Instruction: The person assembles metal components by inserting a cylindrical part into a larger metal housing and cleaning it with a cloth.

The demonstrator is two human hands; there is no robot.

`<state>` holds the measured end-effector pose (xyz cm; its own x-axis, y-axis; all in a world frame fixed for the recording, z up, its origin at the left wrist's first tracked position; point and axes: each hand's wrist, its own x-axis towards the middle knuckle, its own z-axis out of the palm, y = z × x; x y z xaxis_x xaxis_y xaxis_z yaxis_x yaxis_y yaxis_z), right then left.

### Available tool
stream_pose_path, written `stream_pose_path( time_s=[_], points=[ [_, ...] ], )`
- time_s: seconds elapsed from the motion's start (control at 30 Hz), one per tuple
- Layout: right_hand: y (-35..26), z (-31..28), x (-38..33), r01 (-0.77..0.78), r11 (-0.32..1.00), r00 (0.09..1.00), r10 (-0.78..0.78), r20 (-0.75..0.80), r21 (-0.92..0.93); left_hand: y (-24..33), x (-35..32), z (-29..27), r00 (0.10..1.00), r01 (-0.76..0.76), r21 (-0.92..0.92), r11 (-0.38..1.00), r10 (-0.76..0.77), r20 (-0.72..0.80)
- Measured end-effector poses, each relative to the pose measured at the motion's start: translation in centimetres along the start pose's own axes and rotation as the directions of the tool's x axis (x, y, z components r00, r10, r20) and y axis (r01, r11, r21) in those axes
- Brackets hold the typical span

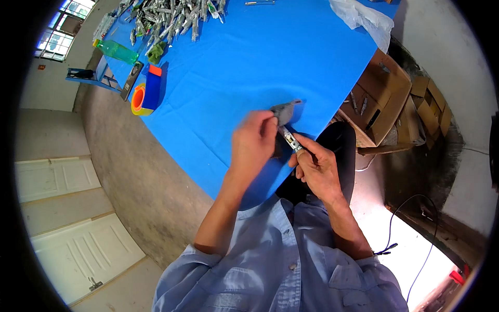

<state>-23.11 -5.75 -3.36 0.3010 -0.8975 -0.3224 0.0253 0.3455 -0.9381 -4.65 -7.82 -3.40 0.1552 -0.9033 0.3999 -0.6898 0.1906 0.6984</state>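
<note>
My right hand (319,169) is closed round a slim silver metal piece (289,139) with slots and darker patches along it. Its far end runs up to a grey cloth-like scrap (285,113). My left hand (253,140), slightly smeared by motion, pinches that scrap between thumb and fingers, at the metal piece's tip. Both hands are over the near edge of the blue-covered table (218,88). Whether the scrap wraps fully round the tip is hidden by my left fingers.
A heap of similar silver pieces (174,18) lies at the far left, beside a green bottle (118,51) and a blue-and-orange tape roll (147,92). Clear plastic (364,21) hangs over the far right edge. An open cardboard box (382,86) with a few pieces stands right of the table.
</note>
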Motion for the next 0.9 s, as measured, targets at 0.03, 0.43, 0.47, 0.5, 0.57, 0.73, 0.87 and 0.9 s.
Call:
stream_pose_path(
  time_s=[0.03, 0.43, 0.47, 0.5, 0.57, 0.73, 0.87, 0.9],
  points=[
    [0.2, -0.1, 0.1, 0.000, 1.000, 1.000, 0.000, -0.004, 0.007, -0.8, 0.0, 0.0, 0.994, 0.107, -0.082, 0.991, -0.108, -0.008],
    [0.1, 0.0, 0.0, -0.007, 1.000, 1.000, 0.007, 0.002, 0.000, 0.8, 0.5, -0.7, 0.999, 0.051, 0.029, 0.998, -0.051, -0.005],
    [0.2, 0.1, -0.1, 0.004, 1.000, 1.000, -0.004, 0.001, -0.001, 0.3, 0.8, -0.7, 0.998, 0.063, 0.052, 0.997, -0.064, 0.014],
    [0.3, 0.1, -0.2, 0.001, 1.000, 1.000, -0.001, -0.003, 0.005, -0.3, 1.1, -0.9, 0.996, 0.076, 0.076, 0.994, -0.078, 0.033],
    [0.4, 0.3, -0.1, 0.002, 1.000, 1.000, -0.001, -0.012, 0.018, -0.5, 2.0, -0.9, 0.997, 0.057, 0.132, 0.990, -0.064, 0.051],
    [0.6, 0.7, -0.2, 0.056, 0.998, 0.998, -0.055, -0.035, 0.014, -1.4, 3.2, -1.2, 0.998, -0.070, 0.297, 0.952, 0.069, 0.014],
    [1.6, 1.1, 0.0, 0.148, 0.988, 0.985, -0.151, -0.081, -0.042, -1.5, 2.9, -2.4, 0.999, 0.042, 0.115, 0.993, -0.043, 0.009],
    [1.9, 1.0, 0.0, 0.160, 0.986, 0.983, -0.163, -0.084, -0.043, -0.9, 2.4, -2.6, 0.999, 0.027, 0.091, 0.996, -0.030, 0.033]
  ],
)
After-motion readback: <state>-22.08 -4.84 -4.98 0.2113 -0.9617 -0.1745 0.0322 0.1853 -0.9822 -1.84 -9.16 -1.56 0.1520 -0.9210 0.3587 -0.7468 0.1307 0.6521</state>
